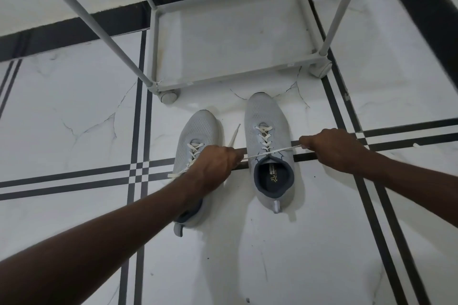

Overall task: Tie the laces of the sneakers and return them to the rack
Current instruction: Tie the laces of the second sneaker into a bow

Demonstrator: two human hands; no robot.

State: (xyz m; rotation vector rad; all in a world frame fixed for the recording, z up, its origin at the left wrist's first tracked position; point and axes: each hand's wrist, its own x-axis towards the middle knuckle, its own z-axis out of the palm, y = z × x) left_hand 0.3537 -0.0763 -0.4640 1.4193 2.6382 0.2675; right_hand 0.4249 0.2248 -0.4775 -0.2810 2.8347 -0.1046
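Note:
Two light grey sneakers stand side by side on the tiled floor, toes toward the rack. The right sneaker has its cream lace stretched taut sideways across its opening. My left hand grips one end of that lace, and my right hand grips the other end. My left hand and forearm cover much of the left sneaker, whose loose lace ends lie on the floor. The grey shoe rack stands just beyond the shoes, its bottom shelf bare.
The rack rests on small round feet close to the toes of the sneakers. White marble-look tiles with black stripes cover the floor. A black skirting runs along the wall behind the rack.

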